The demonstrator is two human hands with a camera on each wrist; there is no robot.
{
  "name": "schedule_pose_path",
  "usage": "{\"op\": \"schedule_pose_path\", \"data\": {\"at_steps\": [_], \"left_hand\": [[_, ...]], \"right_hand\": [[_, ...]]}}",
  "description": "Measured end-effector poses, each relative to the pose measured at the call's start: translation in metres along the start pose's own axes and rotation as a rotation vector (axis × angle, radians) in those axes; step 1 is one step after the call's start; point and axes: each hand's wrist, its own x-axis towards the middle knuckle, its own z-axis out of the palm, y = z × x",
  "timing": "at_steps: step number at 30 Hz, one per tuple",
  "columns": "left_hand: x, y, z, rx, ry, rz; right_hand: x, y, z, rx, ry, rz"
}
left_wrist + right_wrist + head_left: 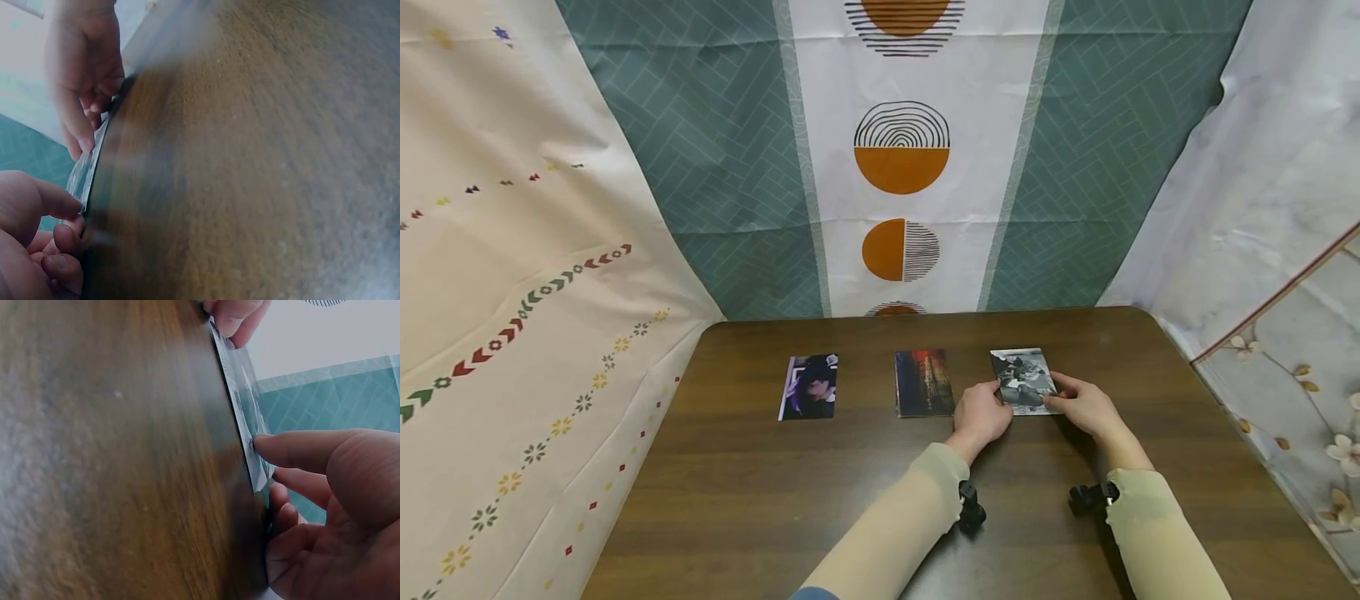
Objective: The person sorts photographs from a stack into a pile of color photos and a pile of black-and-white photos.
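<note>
Three photos lie in a row on the dark wooden table (pixel 850 483). The black-and-white photo (pixel 1021 375) is the rightmost, and both hands are on it. My left hand (pixel 995 401) pinches its lower left corner, thumb on top and fingers curled at the edge (pixel 72 215). My right hand (pixel 1060 392) pinches its right edge the same way (pixel 265 465). In the wrist views the photo (pixel 244 406) shows edge-on, its near edge slightly off the wood (pixel 87 169). The dark red photo (pixel 923 383) lies just left of my left hand.
A purple-toned photo (pixel 808 387) lies further left on the table. Patterned cloth backdrops (pixel 901 158) hang behind and on both sides. The table's rounded far right corner (pixel 1142 321) is close to the hands. Small black wrist mounts (pixel 970 507) sit on both sleeves.
</note>
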Motion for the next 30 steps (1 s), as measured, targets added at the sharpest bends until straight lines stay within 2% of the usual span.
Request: {"op": "schedule_pose_path", "data": {"at_steps": [10,16,22,30], "left_hand": [[0.001,-0.002,0.001,0.097,0.000,0.042],[0.003,-0.005,0.005,0.068,-0.008,0.059],[0.003,-0.005,0.004,0.059,-0.019,0.048],[0.001,-0.005,0.001,0.003,-0.048,0.030]], "right_hand": [[0.004,0.003,-0.001,-0.031,-0.021,0.000],[0.005,0.005,0.000,-0.042,-0.022,-0.012],[0.006,0.004,0.001,-0.050,-0.016,-0.022],[0.012,0.015,-0.003,0.010,-0.039,-0.043]]}}
